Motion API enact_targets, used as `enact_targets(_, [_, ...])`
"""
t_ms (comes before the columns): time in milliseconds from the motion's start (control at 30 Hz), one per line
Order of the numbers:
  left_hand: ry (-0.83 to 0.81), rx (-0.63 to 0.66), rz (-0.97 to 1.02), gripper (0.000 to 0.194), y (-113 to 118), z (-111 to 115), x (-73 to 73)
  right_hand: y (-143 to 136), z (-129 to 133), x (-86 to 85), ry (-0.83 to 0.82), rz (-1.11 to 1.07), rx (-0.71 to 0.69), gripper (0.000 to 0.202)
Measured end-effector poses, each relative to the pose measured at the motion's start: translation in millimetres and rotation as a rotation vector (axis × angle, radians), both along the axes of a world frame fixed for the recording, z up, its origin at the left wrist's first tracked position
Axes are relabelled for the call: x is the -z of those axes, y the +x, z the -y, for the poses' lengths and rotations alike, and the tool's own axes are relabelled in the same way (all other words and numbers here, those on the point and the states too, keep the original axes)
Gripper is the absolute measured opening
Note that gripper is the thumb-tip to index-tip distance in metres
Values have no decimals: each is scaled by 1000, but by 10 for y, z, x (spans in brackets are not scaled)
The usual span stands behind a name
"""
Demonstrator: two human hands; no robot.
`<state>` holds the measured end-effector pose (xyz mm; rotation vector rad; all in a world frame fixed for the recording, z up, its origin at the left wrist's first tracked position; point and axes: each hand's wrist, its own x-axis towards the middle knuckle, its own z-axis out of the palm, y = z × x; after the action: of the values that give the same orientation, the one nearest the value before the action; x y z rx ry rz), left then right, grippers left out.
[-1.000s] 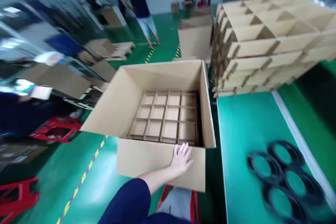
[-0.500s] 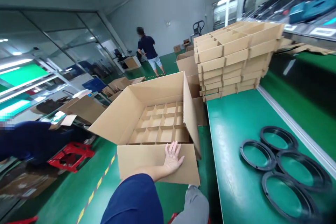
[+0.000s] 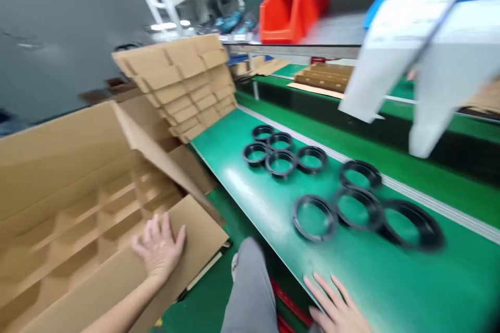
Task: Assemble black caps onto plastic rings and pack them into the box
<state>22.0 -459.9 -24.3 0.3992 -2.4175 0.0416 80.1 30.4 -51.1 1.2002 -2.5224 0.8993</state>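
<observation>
My left hand (image 3: pixel 160 247) rests open on the near flap of a cardboard box (image 3: pixel 201 234), fingers spread over its upper edge. Inside the box, cardboard dividers (image 3: pixel 117 195) form a grid of compartments. Low in the view, my right hand (image 3: pixel 338 309) is open above or on the edge of the green worktable (image 3: pixel 258 213), its fingers stretched out and holding nothing. Closest to those fingers lies a black ring (image 3: pixel 314 218). More black rings (image 3: pixel 281 164) lie in loose groups farther along the table; the nearer ones are blurred.
A stack of cardboard dividers (image 3: pixel 187 83) stands at the table's far end. Above the table runs a shelf with a red bin (image 3: pixel 295 5). White paper sheets (image 3: pixel 398 47) hang at the right. Something red (image 3: pixel 289 302), partly hidden, is under the table beside my leg (image 3: pixel 248 291).
My view has swung right, bringing more rings, the red bin and papers into sight. My right hand has appeared by the table. My left hand stays on the box flap.
</observation>
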Motion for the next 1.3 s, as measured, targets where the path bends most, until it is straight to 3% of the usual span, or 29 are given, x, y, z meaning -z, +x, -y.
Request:
enact_targets(100, [51,89,-19,72,2,-154,-172,272,-86,-288,317,-15,92,24])
enact_targets(200, [75,76,52,70,82,-302,-316,286,-102,-532,457,15,75,14])
enact_targets(267, [64,62,103,71,142,-369,-375,275,-114,-591,512,2,65,14])
enact_targets(433, [72,77,186,75,252,-458,-565,318,-158,-586,528,-14,67,21])
enact_targets(567, [186,64,226,75,262,-562,-796,313,-187,-617,440,43,65,27])
enact_targets(633, [236,78,186,69,225,-717,-882,298,-196,-626,391,77,62,26])
enact_targets(700, [223,188,120,61,137,-985,-939,287,-198,-619,353,107,60,26])
enact_targets(800, [173,521,129,56,-192,-1563,-1008,285,-190,-588,321,148,56,27])
enact_targets(867, [168,611,154,54,-590,-1983,-1063,286,-185,-566,309,175,54,27])
enact_targets(967, [182,626,238,54,-1381,-2528,-1145,286,-182,-545,286,205,50,26])
enact_targets(1100, [238,571,446,60,-2326,-3042,-1165,284,-175,-553,244,221,64,20])
enact_targets(1200, [266,535,610,68,-2671,-3285,-1094,278,-169,-579,230,239,78,16])
enact_targets(1300, [252,544,702,74,-2696,-3406,-982,278,-169,-601,231,263,85,14])
